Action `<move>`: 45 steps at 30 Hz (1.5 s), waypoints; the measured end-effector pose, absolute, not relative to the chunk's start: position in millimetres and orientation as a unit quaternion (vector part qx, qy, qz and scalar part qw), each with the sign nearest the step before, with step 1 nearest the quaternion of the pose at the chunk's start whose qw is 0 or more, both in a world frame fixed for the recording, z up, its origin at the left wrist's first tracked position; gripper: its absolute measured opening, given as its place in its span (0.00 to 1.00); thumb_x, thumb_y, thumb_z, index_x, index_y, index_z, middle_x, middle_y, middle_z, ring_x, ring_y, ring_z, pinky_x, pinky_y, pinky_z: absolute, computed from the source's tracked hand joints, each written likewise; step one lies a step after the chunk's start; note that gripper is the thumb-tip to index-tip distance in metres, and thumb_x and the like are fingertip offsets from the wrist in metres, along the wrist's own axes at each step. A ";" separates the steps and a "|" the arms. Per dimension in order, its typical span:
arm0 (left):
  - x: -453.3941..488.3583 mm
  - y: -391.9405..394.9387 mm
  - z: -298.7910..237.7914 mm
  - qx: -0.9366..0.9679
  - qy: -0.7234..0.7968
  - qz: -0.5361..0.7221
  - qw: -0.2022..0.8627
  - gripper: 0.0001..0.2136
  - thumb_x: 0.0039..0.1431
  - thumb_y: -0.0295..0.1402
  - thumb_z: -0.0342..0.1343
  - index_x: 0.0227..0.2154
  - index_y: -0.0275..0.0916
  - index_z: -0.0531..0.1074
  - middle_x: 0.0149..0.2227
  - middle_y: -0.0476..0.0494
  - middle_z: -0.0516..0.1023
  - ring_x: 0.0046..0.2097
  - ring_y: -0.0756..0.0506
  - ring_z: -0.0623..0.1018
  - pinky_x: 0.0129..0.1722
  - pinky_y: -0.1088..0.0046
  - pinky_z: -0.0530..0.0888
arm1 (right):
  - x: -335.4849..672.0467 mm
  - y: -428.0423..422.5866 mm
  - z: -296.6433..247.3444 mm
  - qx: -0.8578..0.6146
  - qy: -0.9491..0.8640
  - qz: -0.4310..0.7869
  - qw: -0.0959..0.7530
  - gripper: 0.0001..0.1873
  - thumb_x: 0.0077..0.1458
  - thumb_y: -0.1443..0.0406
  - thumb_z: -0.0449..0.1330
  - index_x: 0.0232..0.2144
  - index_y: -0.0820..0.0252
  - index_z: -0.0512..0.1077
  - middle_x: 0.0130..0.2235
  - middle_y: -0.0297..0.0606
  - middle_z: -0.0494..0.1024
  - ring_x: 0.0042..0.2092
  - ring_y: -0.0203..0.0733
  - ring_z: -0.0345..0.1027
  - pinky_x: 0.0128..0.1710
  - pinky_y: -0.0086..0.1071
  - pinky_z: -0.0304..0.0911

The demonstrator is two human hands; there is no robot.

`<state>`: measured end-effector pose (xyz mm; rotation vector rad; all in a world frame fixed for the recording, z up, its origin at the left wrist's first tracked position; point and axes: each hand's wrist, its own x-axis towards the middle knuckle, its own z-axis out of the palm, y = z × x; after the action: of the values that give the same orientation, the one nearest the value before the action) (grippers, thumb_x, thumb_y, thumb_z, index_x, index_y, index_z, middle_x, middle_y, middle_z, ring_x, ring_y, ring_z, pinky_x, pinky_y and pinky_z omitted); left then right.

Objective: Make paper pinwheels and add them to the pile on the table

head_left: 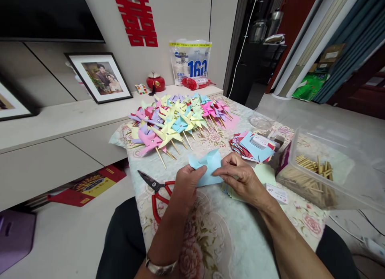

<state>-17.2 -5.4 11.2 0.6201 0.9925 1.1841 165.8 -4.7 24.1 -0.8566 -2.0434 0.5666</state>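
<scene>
A light blue sheet of paper (pixel 212 172) is held up between my two hands above the table, its upper edge curled and cut into flaps. My left hand (pixel 191 180) pinches its left side, thumb on top. With thumb and fingers together, my right hand (pixel 237 174) grips the right edge. Left of my left hand lie scissors (pixel 156 189) with red handles and dark blades. Behind the sheet sits a big heap of paper pinwheels (pixel 168 126) on wooden sticks, in pink, yellow, blue and purple. Pale green paper sheets (pixel 264 173) lie partly under my right hand.
A clear plastic box (pixel 300 187) of wooden sticks (pixel 315 166) stands at the right. Near it are a stack of coloured paper (pixel 252 146), a small white card (pixel 276 193) and a clear round container (pixel 261 122). A floral cloth (pixel 222 239) covers the table.
</scene>
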 end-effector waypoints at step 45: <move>-4.9 -5.9 9.7 0.330 0.496 0.503 0.626 0.09 0.37 0.33 0.66 0.24 0.34 0.80 0.24 0.47 0.80 0.24 0.49 0.73 0.26 0.75 0.68 | 152.7 -6.3 18.2 -0.475 -0.772 0.210 0.365 0.06 0.53 0.71 0.61 0.26 0.58 0.74 0.40 0.40 0.72 0.46 0.49 0.61 0.46 0.42 0.57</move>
<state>-4.9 -5.9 9.7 0.7571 1.1371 1.1544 152.7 -6.3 18.2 -1.2215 -1.9857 0.5409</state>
